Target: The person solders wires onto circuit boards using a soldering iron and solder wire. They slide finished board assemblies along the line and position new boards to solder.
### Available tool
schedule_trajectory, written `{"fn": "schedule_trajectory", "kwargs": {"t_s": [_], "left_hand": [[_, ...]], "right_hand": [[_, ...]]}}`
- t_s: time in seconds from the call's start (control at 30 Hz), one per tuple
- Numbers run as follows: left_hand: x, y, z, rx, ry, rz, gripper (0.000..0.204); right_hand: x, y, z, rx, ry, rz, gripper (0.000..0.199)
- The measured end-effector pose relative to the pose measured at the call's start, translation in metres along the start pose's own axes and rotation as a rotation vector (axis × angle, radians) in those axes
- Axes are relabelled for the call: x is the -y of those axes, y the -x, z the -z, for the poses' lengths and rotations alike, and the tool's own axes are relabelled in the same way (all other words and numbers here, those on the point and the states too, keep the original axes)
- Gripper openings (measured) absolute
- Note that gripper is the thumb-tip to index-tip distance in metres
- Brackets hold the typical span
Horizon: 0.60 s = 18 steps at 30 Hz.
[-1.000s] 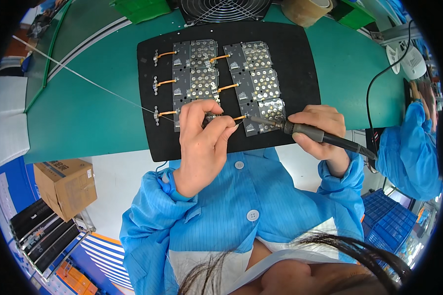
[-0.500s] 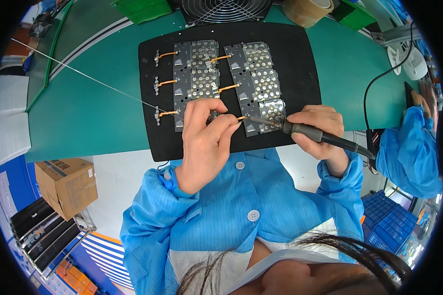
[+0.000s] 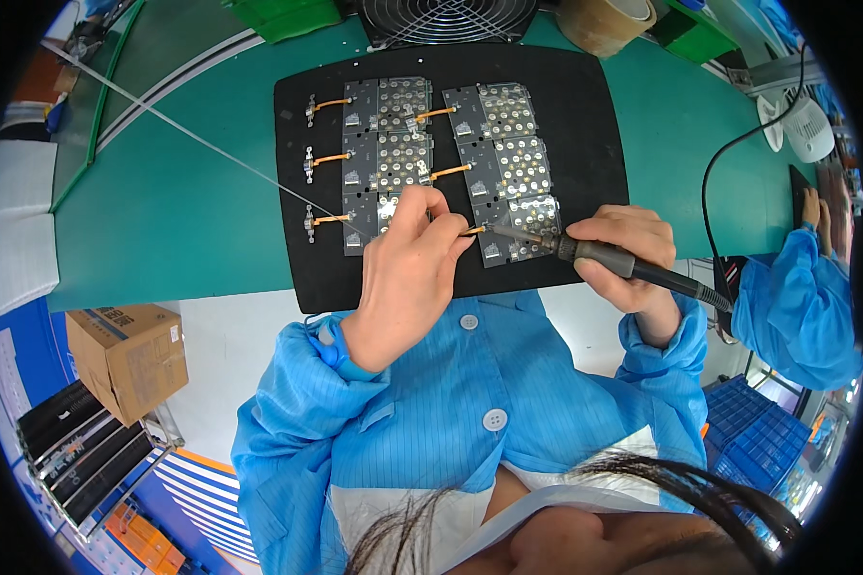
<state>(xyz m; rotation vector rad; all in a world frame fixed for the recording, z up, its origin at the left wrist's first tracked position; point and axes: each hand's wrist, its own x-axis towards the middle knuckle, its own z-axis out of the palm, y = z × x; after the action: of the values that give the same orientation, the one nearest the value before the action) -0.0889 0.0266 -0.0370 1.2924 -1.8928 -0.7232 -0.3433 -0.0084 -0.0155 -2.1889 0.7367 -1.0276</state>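
Note:
My right hand (image 3: 633, 251) is closed around the handle of a soldering iron (image 3: 676, 281). The iron's thin tip points left, at the edge of the nearest board in the right column, a dark circuit board (image 3: 494, 247) with rows of round pale spots. There, an orange flex cable (image 3: 475, 230) reaches the board from the pinched fingertips of my left hand (image 3: 408, 259); its other end is hidden under that hand. A thin silvery wire (image 3: 211, 144) slants from the upper left to my left hand. Several similar boards with orange cables lie in two columns on a black mat (image 3: 585, 115).
Behind the mat stand a round fan grille (image 3: 446, 19), a tape roll (image 3: 604, 21) and green bins (image 3: 283, 14). The iron's black cord (image 3: 708, 182) loops up at right. Another person's blue sleeve (image 3: 796, 302) is at the far right. A cardboard box (image 3: 129, 362) stands left, below the table edge.
The view has shifted slightly. My left hand has turned a little, still pinching the cable, and the silvery wire has swung. The iron's tip stays beside the cable end.

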Motion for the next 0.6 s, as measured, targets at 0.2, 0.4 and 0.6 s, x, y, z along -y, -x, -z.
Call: {"fn": "schedule_trajectory", "kwargs": {"t_s": [0.2, 0.4, 0.6], "left_hand": [[0.0026, -0.0016, 0.0001, -0.036, 0.031, -0.002, 0.013], [0.0007, -0.0017, -0.0002, -0.054, 0.061, 0.023, 0.010], [0.0007, -0.0009, 0.0010, -0.053, 0.064, 0.020, 0.009]], "right_hand": [[-0.0017, -0.0022, -0.0013, 0.014, -0.013, 0.011, 0.027], [-0.0011, -0.0017, -0.0005, 0.031, -0.015, 0.012, 0.027], [-0.0014, -0.0013, -0.0004, 0.032, -0.012, 0.004, 0.027]]}}
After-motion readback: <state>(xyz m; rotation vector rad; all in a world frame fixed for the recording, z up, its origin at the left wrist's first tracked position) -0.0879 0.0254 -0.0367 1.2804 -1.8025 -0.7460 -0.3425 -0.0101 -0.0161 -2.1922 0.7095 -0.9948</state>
